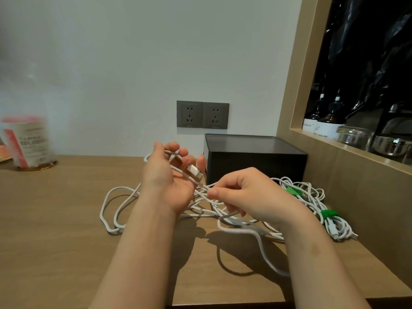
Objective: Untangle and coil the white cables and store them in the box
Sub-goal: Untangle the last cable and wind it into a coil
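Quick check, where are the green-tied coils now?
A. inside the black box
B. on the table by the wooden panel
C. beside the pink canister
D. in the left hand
B: the green-tied coils lie on the table beside the wooden panel, outside the black box.

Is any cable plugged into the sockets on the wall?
No, both wall sockets are bare, and the white cables lie on the table.

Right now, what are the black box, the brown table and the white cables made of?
The black rectangular box looks like plastic, probably: smooth matte sides and a slightly shiny lid. The light brown table looks like wood or wood-look laminate: faint grain, matte surface. The white cables seem rubbery plastic: they bend in soft loops.
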A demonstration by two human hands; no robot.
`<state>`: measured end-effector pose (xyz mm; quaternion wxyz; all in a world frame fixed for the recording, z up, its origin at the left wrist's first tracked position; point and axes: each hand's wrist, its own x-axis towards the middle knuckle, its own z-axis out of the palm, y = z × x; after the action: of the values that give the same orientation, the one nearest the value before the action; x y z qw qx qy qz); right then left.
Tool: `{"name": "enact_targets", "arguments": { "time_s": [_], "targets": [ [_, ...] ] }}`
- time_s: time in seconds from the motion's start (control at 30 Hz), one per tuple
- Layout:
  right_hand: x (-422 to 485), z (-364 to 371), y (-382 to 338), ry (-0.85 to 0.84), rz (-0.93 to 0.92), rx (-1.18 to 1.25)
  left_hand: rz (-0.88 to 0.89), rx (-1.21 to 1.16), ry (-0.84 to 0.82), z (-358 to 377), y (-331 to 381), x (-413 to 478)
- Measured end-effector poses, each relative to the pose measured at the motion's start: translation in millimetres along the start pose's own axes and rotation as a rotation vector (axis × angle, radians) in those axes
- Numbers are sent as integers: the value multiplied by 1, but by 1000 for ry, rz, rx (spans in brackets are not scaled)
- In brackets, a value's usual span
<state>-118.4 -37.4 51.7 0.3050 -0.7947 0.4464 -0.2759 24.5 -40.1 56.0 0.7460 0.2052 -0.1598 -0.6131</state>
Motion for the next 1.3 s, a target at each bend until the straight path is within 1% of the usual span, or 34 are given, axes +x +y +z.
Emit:
{"name": "enact_targets", "arguments": {
  "time_s": [0.1, 0.27, 0.37, 0.5, 0.57, 0.63, 0.7, 0.77, 0.9, 1.03, 1.17, 1.23, 1.3],
  "targets": [
    [-3, -7, 4, 10, 46, -17, -14, -40, 9, 0, 2, 0],
    [-3, -10, 9, 39, 71, -44, -19, -52, -8, 0, 3, -1],
    [-3, -11, 11, 17, 66, -92, 2, -39, 2, 1, 4, -2],
    [-1, -11, 13, 73, 35, -108, 95, 78, 21, -2, 5, 2],
    [0, -10, 11, 112, 5, -79, 142, 177, -11, -1, 4, 3],
    [1, -8, 9, 129, -19, -68, 145, 239, -73, 1, 3, 1],
    [2, -7, 9, 133, -18, -72, 141, 275, -100, 2, 3, -1],
    [3, -5, 9, 122, -12, -85, 137, 260, -88, 4, 2, -4],
    [6, -1, 10, 96, -7, -94, 77, 83, -90, 5, 1, -3],
    [6, -3, 12, 121, -3, -112, 8, 6, -72, 4, 4, -3],
    [6, -4, 13, 206, 7, -160, -58, 6, -42, 4, 7, -7],
    [7, -3, 12, 263, 12, -178, -55, 52, -28, 6, 7, -10],
    [7, -4, 12, 355, 8, -182, -31, 116, -22, 8, 5, -12]
  ]
}}
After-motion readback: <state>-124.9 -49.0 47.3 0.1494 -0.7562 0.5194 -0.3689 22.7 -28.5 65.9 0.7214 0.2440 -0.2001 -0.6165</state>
